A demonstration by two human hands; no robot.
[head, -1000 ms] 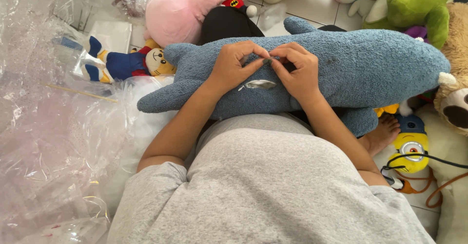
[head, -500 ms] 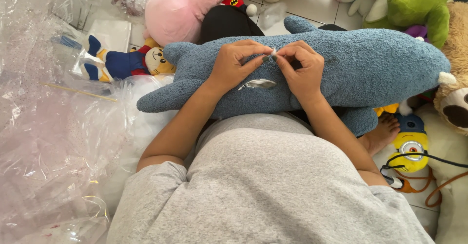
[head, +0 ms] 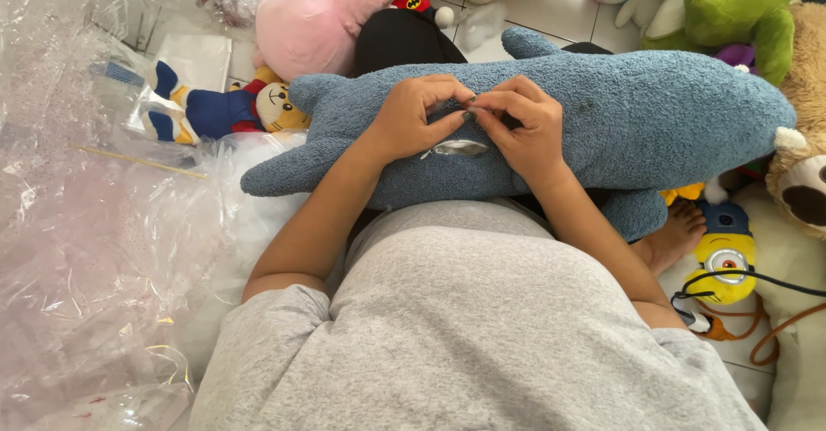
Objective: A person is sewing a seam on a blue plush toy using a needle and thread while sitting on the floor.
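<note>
- Head view: a blue plush shark (head: pixel 619 121) lies across the person's lap, long axis running left to right, tail end to the left and broad head end to the right.
- Left hand (head: pixel 404 121) rests on the upper side of the shark body; its fingers (head: pixel 443 87) are curled and pressed together, pinching the blue fabric near mid-body.
- Right hand (head: pixel 529 134) meets it from the opposite side; its fingertips are pressed against the left hand's, closed on the same spot. Whether a needle or thread sits in the pinch cannot be told.
- Pinch point lies just above a small silvery slit (head: pixel 456 148) in the fabric, where pale lining or filling shows. The slit runs parallel to the shark's long axis.
- Both hands stand about equally near the slit; the left thumb is just beside its left end, the right palm just beside its right end.
- Nearby: a pink plush toy (head: pixel 310 22) beyond the shark, a small doll in blue clothes (head: pixel 215 108) to the left, clear plastic wrap (head: pixel 77 224) on the floor, a green plush toy (head: pixel 740 14) upper right, a yellow goggle-eyed toy (head: pixel 727 267) lower right.
</note>
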